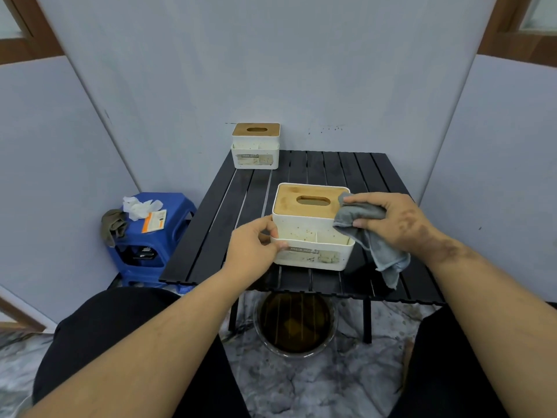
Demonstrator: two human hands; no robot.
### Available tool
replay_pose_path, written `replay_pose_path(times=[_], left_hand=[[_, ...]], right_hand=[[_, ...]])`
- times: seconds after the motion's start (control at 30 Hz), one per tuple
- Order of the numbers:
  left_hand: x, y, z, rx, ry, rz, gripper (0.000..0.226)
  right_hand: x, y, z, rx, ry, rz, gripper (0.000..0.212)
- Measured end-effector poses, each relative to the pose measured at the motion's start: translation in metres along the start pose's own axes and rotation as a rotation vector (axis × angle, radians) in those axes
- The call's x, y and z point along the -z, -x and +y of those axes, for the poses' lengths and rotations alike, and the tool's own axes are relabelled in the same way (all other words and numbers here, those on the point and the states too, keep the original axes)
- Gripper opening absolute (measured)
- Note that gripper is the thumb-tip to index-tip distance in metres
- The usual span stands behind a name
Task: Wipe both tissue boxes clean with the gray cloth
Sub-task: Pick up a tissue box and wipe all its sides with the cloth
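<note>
A white tissue box with a wooden lid (310, 227) stands near the front of the black slatted table (217, 224); its front is speckled with brown spots. My left hand (256, 245) grips its left front corner. My right hand (394, 221) holds the gray cloth (370, 236) against the box's upper right edge, with the cloth's tail hanging down past the box. A second, similar tissue box (256, 146) sits at the table's far left corner, apart from both hands.
A blue plastic stool (168, 236) left of the table carries crumpled white tissue, an orange-and-white card and a brownish rag. A round basin of dark water (295, 324) sits on the marbled floor under the table's front edge. Gray walls close in behind.
</note>
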State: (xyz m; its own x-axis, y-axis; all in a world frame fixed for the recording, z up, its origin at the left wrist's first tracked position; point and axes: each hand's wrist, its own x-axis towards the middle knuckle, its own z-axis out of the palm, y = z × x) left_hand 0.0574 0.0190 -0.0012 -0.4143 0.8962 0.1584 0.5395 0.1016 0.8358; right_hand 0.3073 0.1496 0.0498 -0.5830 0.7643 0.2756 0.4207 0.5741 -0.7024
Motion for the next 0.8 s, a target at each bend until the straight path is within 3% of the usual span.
replay_pose_path(times=[0.23, 0.47, 0.8], left_hand=[[0.035, -0.050, 0.040, -0.036, -0.077, -0.050, 0.018], [0.034, -0.110, 0.050, -0.019, 0.039, -0.108, 0.020], [0.016, -0.147, 0.018, 0.007, 0.402, -0.277, 0.057]], right_hand=[[0.020, -0.043, -0.006, 0.057, -0.087, -0.114, 0.045], [0.024, -0.078, 0.027, 0.021, -0.321, -0.074, 0.040], [0.010, -0.092, 0.047, -0.052, -0.505, 0.064, 0.039]])
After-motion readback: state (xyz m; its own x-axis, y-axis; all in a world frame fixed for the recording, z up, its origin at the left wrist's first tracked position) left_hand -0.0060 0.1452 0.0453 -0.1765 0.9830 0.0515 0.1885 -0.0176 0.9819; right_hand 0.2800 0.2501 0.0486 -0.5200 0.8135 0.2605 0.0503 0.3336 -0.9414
